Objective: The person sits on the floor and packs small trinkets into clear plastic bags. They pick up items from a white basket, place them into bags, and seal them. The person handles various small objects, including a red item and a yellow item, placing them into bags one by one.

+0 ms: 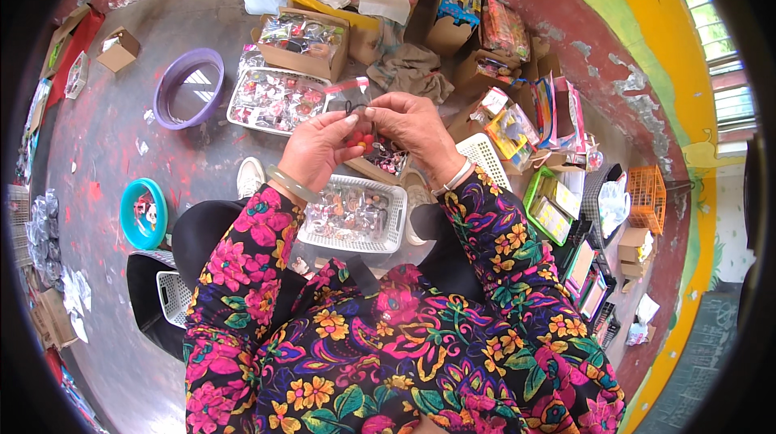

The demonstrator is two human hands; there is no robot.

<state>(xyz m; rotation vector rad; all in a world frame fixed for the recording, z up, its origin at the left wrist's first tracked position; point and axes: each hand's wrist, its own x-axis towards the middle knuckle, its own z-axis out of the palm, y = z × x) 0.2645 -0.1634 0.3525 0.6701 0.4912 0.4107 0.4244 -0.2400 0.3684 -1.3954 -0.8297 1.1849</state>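
Note:
My left hand (316, 149) and my right hand (412, 131) meet at the middle, raised over the floor. Between their fingertips is a small clear plastic bag (350, 94) with a red-and-white top edge, and a thin black loop (356, 108) shows at its front. Small red round pieces (362, 139) appear just below the fingers; whether they are in the bag I cannot tell. Beneath my hands, a cardboard box (371, 171) of small items is partly hidden. Nearer to me, between my feet, a white perforated basket (395, 222) holds many small bagged items.
Another white basket (233, 97) of bagged pieces lies ahead, beside an open carton (339, 61). A purple basin (159, 97) and a teal basin (125, 210) stand at left. Cartons, a green basket (533, 191) and an orange crate (646, 199) line the right wall.

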